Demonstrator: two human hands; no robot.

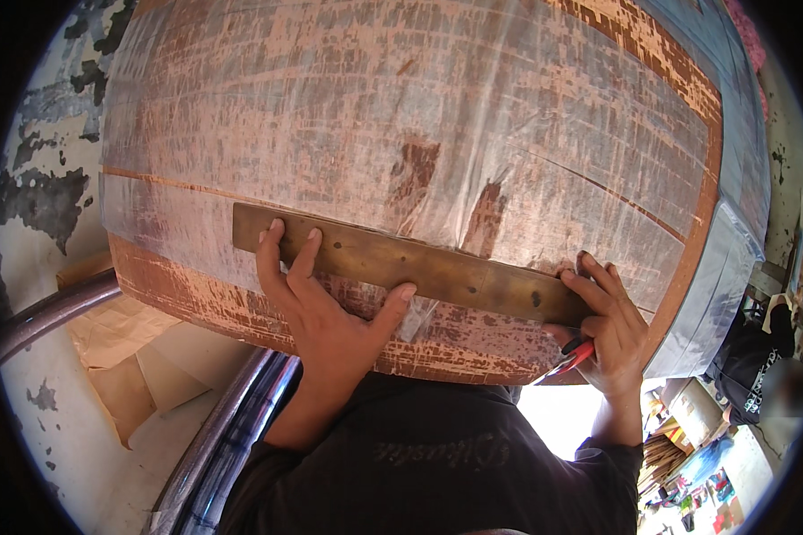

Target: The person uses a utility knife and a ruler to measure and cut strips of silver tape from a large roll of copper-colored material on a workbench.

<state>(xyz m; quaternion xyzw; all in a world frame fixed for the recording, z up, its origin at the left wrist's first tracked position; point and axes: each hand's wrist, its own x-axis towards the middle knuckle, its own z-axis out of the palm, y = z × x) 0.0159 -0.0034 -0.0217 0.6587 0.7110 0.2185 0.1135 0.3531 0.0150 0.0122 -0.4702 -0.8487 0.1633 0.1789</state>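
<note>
A long, flat, stiff-looking brown bar (pixel 366 257) lies on clear plastic film (pixel 312 107) over the worn red-brown desk (pixel 174 281); it may slide, so pressing both ends suits it. The left hand (pixel 330 316) spreads wide across it; the right hand (pixel 614 325) touches its end, gripping a slim red-handled tool (pixel 582 353). The desk's near edge runs close; more surface stretches beyond.

We have the flat bar (pixel 419 270) lying left to right on the film (pixel 455 107), itself on the worktop (pixel 700 254), near the front edge. Our left hand (pixel 330 325) is on its left half; our right hand (pixel 614 330), holding a slim tool (pixel 578 355), at its right end. Paper (pixel 120 334) left, between two tubes.
</note>
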